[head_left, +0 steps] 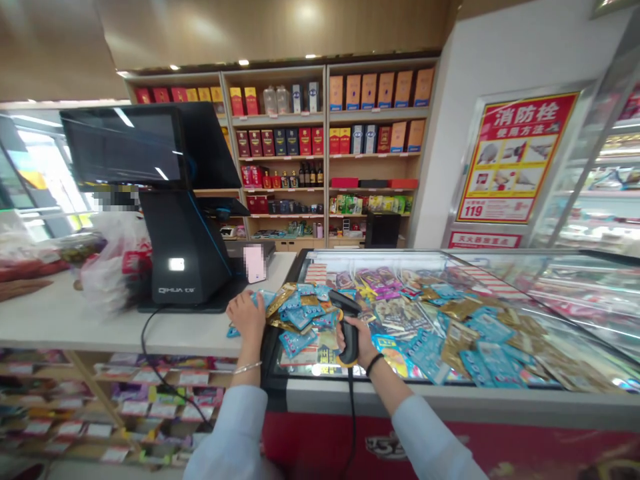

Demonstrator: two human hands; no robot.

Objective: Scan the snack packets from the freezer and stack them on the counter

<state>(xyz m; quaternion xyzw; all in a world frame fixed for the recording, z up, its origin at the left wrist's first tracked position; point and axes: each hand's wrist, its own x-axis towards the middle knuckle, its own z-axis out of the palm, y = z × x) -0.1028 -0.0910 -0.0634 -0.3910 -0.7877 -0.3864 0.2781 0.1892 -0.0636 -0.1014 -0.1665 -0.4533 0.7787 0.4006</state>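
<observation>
My right hand (367,343) is closed around the handle of a black and orange barcode scanner (351,341), its head tilted toward the heap on the left and its cable hanging down. My left hand (246,319) lies at the counter's right end, fingers curled over a blue snack packet (265,297); part of the grip is hidden. Just right of it, blue and gold packets (300,310) are heaped on the glass freezer top (305,257). A larger spread of gold and blue packets (493,357) covers the glass farther right.
A checkout terminal (185,247) stands on the white counter (200,333) at left, a filled plastic bag (117,267) beside it. Another person's hand (25,287) rests at the far left. Boxed goods fill the shelves (327,133) behind. Below hangs a black cable (165,383).
</observation>
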